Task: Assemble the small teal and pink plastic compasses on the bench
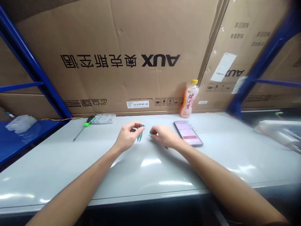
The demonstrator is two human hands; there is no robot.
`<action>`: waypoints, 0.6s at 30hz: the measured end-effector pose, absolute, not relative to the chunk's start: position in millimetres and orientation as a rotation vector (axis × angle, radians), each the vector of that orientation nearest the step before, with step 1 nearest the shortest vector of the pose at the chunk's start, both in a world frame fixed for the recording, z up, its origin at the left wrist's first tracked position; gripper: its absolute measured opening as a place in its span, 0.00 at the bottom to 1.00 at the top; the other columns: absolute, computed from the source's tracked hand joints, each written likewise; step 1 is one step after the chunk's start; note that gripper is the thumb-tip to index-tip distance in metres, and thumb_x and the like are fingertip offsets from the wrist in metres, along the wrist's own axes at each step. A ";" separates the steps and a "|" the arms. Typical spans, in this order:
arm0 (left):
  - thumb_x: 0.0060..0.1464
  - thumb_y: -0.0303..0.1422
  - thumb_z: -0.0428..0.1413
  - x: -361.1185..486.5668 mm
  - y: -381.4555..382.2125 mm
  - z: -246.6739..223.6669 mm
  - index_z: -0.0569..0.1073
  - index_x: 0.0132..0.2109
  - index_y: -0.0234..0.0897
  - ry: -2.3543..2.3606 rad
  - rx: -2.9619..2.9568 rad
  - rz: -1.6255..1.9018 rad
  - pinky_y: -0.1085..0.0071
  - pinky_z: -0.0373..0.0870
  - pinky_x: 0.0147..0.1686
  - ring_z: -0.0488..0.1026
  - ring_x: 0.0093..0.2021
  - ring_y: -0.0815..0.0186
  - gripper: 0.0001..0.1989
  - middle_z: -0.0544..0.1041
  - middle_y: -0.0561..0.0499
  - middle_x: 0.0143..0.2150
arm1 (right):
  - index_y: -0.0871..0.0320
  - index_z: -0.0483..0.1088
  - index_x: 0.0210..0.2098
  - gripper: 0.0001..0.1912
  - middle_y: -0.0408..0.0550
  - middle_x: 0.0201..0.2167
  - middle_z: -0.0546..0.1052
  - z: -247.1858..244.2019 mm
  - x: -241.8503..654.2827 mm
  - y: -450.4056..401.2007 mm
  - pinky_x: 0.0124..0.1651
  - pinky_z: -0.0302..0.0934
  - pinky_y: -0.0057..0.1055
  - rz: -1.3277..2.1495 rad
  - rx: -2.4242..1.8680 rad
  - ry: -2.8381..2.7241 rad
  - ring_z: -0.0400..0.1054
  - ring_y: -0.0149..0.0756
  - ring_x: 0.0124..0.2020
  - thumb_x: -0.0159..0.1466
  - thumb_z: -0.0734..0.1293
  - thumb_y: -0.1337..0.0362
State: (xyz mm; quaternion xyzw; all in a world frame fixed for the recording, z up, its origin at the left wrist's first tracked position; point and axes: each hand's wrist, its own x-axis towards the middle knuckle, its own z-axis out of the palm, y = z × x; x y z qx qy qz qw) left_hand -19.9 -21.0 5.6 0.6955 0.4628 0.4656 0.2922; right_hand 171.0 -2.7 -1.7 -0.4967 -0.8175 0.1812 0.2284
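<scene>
Handling, as judged: the two-legged tool (140,137) (small green pliers, by the look of it) was best kept pinched near its metal end, with a light, steady grip so the legs did not twist. The green piece (150,134) opposite called for a fingertip hold, kept level and turned so that its end stayed in sight.

Left hand (125,137): thumb and forefinger were pressed together on the tool's upper end; the other fingers were loosely curled. The two slightly parted legs hung below, over the middle of the desk (58,163), between its far and near edges.

Right hand (164,136): knuckles up, thumb and forefinger nearly closed, apparently pinching the green piece, whose tip pointed toward the left hand. The remaining fingers were hidden. A dark tip (166,147) showed under the wrist on the near-edge side; could not tell whether it belonged to the same piece. A gap remained between the hands. The phone (188,133) lay just beyond the right wrist, toward the desk's far right corner.
</scene>
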 end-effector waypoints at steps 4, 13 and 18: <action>0.52 0.41 0.54 -20.4 -20.7 5.0 0.75 0.37 0.40 1.198 1.945 1.209 0.67 0.68 0.40 0.72 0.36 0.63 0.11 0.77 0.50 0.37 | 0.56 0.73 0.38 0.10 0.45 0.36 0.77 10.0 177.0 -3.8 0.37 0.63 0.29 0.587 -1.006 -2.027 0.69 0.33 0.35 0.60 0.65 0.60; 0.53 0.40 0.54 -19.4 -24.1 5.4 0.75 0.38 0.39 1.164 1.968 1.161 0.67 0.69 0.36 0.74 0.35 0.62 0.11 0.78 0.50 0.32 | 0.57 0.73 0.41 0.12 0.48 0.40 0.76 11.7 167.9 -10.6 0.36 0.67 0.28 0.693 -0.916 -1.875 0.70 0.33 0.36 0.59 0.65 0.60; 0.51 0.40 0.56 -19.1 -24.9 5.2 0.78 0.37 0.38 1.142 1.939 1.156 0.66 0.70 0.38 0.75 0.36 0.60 0.11 0.79 0.49 0.32 | 0.59 0.74 0.38 0.12 0.48 0.37 0.77 13.5 171.0 -10.5 0.32 0.67 0.28 0.765 -0.940 -1.900 0.70 0.31 0.31 0.58 0.67 0.59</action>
